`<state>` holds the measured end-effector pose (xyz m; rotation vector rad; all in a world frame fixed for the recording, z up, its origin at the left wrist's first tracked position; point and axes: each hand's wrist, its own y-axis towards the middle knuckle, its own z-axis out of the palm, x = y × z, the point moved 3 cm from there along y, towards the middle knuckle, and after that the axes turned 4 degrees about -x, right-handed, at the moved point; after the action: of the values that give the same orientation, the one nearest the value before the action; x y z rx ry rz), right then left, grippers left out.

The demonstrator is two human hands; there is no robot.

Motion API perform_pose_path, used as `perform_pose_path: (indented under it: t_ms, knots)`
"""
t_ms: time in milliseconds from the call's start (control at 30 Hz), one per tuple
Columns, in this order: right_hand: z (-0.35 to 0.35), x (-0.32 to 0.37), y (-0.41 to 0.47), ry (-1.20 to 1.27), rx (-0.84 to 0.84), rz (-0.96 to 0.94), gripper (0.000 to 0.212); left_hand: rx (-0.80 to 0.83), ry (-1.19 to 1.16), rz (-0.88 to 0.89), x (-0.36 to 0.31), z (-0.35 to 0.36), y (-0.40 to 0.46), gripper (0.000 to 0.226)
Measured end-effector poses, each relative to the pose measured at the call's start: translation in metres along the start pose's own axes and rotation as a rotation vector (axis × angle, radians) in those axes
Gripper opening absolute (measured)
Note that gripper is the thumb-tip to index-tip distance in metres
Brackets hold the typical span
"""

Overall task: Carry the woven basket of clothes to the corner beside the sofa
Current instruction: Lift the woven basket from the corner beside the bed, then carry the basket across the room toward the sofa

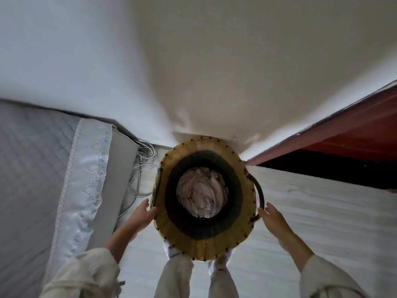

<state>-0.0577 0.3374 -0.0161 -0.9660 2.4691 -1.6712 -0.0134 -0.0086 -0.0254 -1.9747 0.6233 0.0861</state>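
Note:
A round woven basket (206, 244) with a yellow rim and a dark inner band stands on the pale floor, right against the wall corner. Crumpled pinkish clothes (202, 192) lie at its bottom. My left hand (140, 215) is at the basket's left rim, fingers spread, its fingertips at the rim. My right hand (271, 216) is beside the dark loop handle (260, 194) on the right side, fingers apart and just off it. Neither hand grips anything. The grey sofa (32, 168) lies directly left of the basket.
A white lace-edged cloth (86, 179) drapes over the sofa arm. Loose white cables (141, 166) lie on the floor between sofa and basket. A red-brown door (343, 134) stands open at the right. My legs and feet are directly below the basket.

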Motion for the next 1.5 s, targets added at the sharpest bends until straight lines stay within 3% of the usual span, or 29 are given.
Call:
perform_pose_path:
  t_ms: [167, 433, 567, 667, 800, 1167, 1300, 1500]
  knots:
    - [0.010, 0.005, 0.025, 0.017, -0.039, -0.059, 0.036, 0.003, -0.075, 0.057, -0.014, 0.008, 0.020, 0.037]
    - [0.013, -0.002, 0.044, 0.127, -0.081, 0.031, 0.023, -0.019, -0.087, 0.015, -0.013, 0.010, 0.034, 0.037]
    - [0.012, -0.013, 0.047, 0.170, -0.043, 0.073, 0.028, -0.010, -0.061, -0.010, -0.006, 0.002, 0.031, 0.042]
    - [0.011, -0.019, 0.033, 0.202, -0.027, 0.088, 0.042, -0.070, -0.062, 0.007, 0.003, -0.003, 0.009, 0.042]
    - [0.005, -0.018, 0.007, 0.190, 0.042, 0.064, 0.045, -0.176, -0.119, 0.021, 0.019, -0.003, -0.045, 0.039]
    - [-0.008, -0.006, -0.099, -0.316, 0.342, -0.274, 0.042, -0.516, -0.573, -0.325, 0.123, 0.055, -0.242, 0.041]
    - [0.005, 0.006, -0.129, -0.537, 0.434, -0.459, 0.045, -0.561, -0.796, -0.466, 0.166, 0.098, -0.304, 0.039]
    - [0.054, -0.013, -0.194, -0.677, 0.575, -0.610, 0.041, -0.627, -1.144, -0.716, 0.228, 0.184, -0.393, 0.041]
